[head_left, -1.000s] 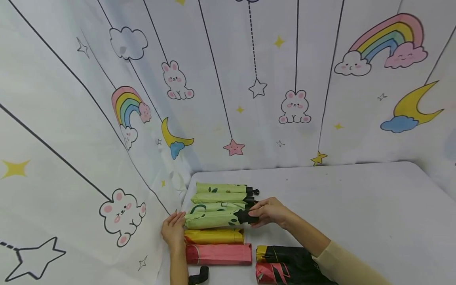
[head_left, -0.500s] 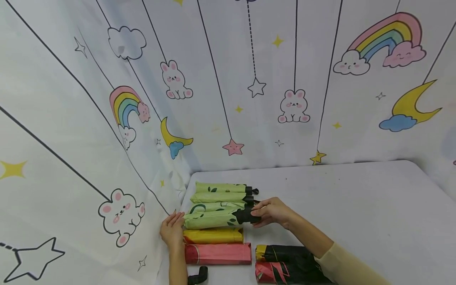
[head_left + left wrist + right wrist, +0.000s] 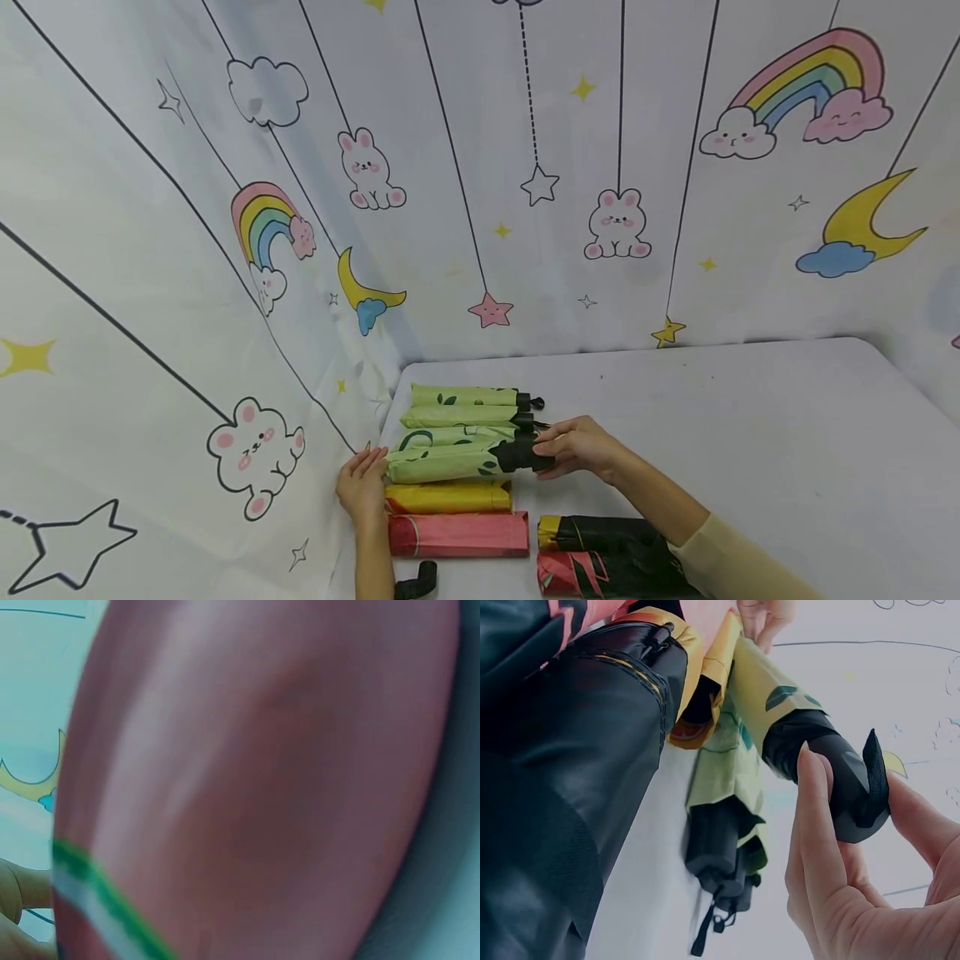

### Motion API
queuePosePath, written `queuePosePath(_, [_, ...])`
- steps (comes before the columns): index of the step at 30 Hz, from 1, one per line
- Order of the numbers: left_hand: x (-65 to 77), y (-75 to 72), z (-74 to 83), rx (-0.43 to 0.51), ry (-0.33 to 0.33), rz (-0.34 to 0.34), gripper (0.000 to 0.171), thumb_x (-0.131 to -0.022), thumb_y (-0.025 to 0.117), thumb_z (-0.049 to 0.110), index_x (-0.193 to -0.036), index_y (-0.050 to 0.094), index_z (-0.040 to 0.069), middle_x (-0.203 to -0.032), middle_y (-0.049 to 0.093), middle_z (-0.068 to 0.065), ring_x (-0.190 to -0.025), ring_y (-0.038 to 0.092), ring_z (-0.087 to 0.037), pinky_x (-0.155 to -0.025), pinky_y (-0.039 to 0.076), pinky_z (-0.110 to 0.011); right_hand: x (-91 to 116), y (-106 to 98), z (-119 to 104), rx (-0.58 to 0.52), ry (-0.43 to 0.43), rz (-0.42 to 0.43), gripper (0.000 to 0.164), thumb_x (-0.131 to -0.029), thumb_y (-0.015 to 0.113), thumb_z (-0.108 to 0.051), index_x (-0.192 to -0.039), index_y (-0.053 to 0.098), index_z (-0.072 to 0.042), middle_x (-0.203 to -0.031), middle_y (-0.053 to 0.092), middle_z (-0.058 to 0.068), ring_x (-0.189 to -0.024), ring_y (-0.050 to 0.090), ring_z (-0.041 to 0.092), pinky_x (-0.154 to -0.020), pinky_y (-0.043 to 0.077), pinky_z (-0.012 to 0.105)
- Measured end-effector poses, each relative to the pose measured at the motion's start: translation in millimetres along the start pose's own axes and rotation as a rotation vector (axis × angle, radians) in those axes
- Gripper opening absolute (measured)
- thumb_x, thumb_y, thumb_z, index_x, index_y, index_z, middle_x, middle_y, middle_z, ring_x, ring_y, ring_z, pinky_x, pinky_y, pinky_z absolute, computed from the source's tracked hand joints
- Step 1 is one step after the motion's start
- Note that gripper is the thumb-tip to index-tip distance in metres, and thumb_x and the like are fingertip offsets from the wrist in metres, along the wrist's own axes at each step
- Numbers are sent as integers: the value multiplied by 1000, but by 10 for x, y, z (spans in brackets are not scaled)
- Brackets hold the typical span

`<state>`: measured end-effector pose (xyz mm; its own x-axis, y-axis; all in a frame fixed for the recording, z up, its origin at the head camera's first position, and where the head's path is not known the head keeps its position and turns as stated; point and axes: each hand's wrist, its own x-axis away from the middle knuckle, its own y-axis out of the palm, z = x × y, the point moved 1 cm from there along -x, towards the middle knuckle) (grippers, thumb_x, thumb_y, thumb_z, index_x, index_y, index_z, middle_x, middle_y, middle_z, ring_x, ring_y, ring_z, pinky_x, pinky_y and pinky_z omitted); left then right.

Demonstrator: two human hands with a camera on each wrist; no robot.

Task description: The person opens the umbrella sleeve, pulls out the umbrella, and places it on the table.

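A folded umbrella in a light green sleeve with dark leaf prints [image 3: 442, 462] lies across the front of a row of green ones. My right hand [image 3: 577, 448] grips its black handle [image 3: 847, 784] between thumb and fingers; a short black strap stands out from the handle in the right wrist view. At the sleeve's far left end, my left hand [image 3: 363, 487] pinches the green cloth. Several other green umbrellas [image 3: 465, 397] lie behind it, their black handles pointing right. In the left wrist view a pink sleeve [image 3: 247, 765] hides most of the left hand.
Nearer me lie a yellow sleeve [image 3: 450, 497] and a pink sleeve [image 3: 459, 535]. To their right are a black umbrella with a yellow end [image 3: 592, 533] and a black and pink one [image 3: 573, 575]. A black handle-shaped piece [image 3: 417, 581] lies at the white table's [image 3: 750, 433] front left.
My right hand has moved slightly right with the umbrella handle, and more of the black part shows beyond the green sleeve. The left hand stays at the sleeve's end.
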<state>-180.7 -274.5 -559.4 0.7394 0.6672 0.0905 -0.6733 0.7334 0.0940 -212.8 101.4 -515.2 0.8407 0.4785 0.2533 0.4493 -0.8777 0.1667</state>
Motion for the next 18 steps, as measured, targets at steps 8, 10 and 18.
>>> queuePosePath(8, [23, -8, 16, 7, 14, 25, 45, -94, 67, -11, -137, 52, -12, -132, 63, -35, -106, 76, -23, -84, 58, -16, 36, -19, -6, -1, 0, 18, 32, -92, 80, -10, -113, 71, 11, -116, 69, 23, -92, 76, 43, -84, 61, 58])
queuePosePath(10, [15, -10, 12, 7, 14, 24, 45, -94, 67, -12, -136, 52, -12, -132, 63, -35, -106, 76, -24, -84, 58, -16, 56, -24, -20, 12, -2, 20, 32, -92, 79, -11, -114, 71, 12, -116, 70, 23, -92, 76, 43, -85, 60, 59])
queuePosePath(18, [-19, -12, 2, 18, 27, 34, 43, -93, 67, -12, -134, 54, -13, -129, 65, -35, -103, 77, -22, -81, 58, -15, 94, -80, -45, 15, -8, 20, 36, -92, 80, -13, -118, 71, 11, -113, 72, 21, -92, 77, 41, -89, 58, 60])
